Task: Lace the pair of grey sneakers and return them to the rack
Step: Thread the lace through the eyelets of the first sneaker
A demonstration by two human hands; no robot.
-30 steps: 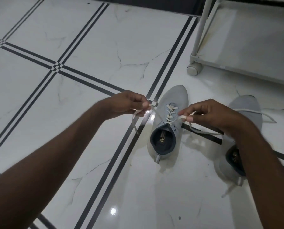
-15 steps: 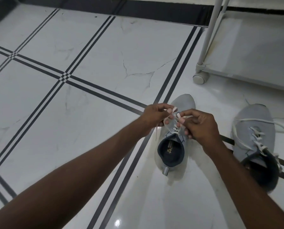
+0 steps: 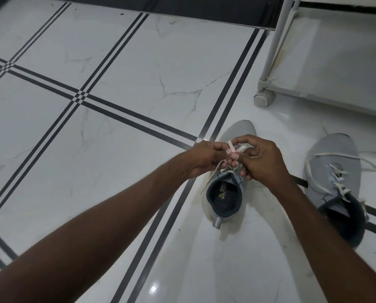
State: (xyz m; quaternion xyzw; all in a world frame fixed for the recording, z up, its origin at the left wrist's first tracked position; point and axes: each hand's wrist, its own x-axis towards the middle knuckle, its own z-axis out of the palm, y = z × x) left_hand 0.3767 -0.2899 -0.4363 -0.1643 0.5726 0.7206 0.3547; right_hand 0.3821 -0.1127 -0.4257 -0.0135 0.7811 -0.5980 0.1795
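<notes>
Two grey sneakers stand on the white tiled floor, toes pointing away from me. The nearer sneaker [image 3: 225, 197] sits in the middle, its dark opening towards me. Both hands meet above its tongue. My left hand [image 3: 204, 159] pinches one end of the white lace [image 3: 232, 147], and my right hand [image 3: 262, 159] pinches the other end; the ends cross between my fingertips. The second sneaker [image 3: 335, 171] lies to the right, with its lace loose and trailing over the toe and onto the floor.
A white rack [image 3: 272, 51] on a castor wheel [image 3: 262, 100] stands at the upper right, its bottom shelf [image 3: 346, 62] just above the floor. Dark double stripes cross the floor tiles. A dark skirting runs along the far edge.
My hands were apart, pulling the lace ends taut to either side; they have come together over the tongue and now cross the ends. The view has shifted slightly downward.
</notes>
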